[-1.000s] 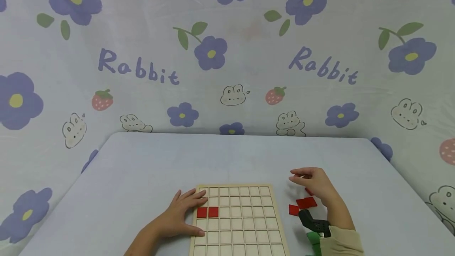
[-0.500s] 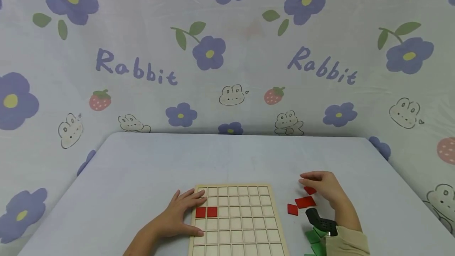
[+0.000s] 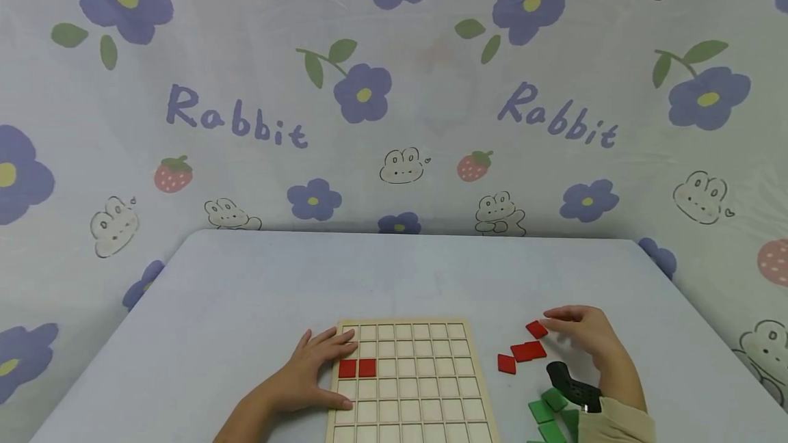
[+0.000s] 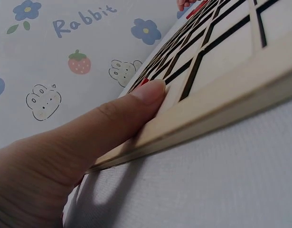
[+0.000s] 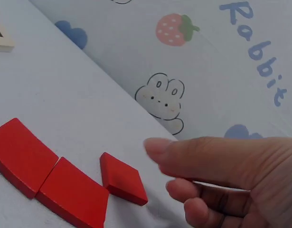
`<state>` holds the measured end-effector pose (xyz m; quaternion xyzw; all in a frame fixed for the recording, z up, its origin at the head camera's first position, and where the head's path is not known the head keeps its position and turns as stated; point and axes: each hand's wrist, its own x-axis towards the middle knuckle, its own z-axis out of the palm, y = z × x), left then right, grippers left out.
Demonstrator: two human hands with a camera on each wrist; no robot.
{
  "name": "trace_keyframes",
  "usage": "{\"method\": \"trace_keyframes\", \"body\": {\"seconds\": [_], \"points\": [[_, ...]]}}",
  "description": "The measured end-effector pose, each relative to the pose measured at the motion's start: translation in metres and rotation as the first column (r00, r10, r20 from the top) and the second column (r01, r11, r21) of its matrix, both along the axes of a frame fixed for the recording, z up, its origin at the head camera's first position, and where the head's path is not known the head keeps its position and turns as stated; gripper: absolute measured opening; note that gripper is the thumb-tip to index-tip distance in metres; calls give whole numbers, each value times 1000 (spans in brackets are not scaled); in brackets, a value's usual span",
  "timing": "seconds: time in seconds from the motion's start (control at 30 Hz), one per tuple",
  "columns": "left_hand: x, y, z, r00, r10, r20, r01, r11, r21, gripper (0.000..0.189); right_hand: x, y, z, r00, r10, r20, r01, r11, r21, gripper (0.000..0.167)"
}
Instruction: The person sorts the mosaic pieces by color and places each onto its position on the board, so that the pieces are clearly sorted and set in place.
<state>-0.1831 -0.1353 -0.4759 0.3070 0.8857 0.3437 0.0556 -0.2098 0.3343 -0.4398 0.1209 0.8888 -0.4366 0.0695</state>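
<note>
My left hand (image 3: 308,371) rests on the left edge of a pale wooden grid board (image 3: 431,388), fingers spread. In the left wrist view its thumb (image 4: 148,92) lies on the board's rim. Two red square tiles (image 3: 367,367) sit side by side in the board's third row, at the left. To the right of the board, my right hand (image 3: 585,333) hovers beside a loose red tile (image 3: 536,329), thumb and fingers apart. The right wrist view shows that tile (image 5: 122,180) lying just short of the fingertips; nothing is visible between them.
More red tiles (image 3: 529,351) lie on the white table (image 3: 295,279), between the board and my right hand. Several green tiles (image 3: 542,411) are clustered nearer me, partly covered by the black wrist mount (image 3: 572,388). A patterned cloth (image 3: 443,87) hangs behind the table.
My right hand has moved right and nearer to me, from beyond the loose red tiles to beside the farthest one, uncovering it and more green tiles. The left hand stays on the board.
</note>
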Motion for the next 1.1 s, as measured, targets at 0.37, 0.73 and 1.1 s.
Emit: {"method": "trace_keyframes", "body": {"seconds": [0.37, 0.73, 1.1], "points": [[1, 2, 0, 1000, 7, 18, -7, 1000, -9, 86, -3, 0, -8, 1000, 26, -11, -26, 998, 58, 40], [1, 0, 3, 1000, 6, 13, -6, 1000, -2, 85, -5, -10, -8, 999, 38, -31, -35, 994, 105, 31], [-1, -1, 1, 1000, 2, 12, -2, 1000, -4, 84, -6, -18, -4, 997, 53, -61, -48, 996, 72, 27]]}}
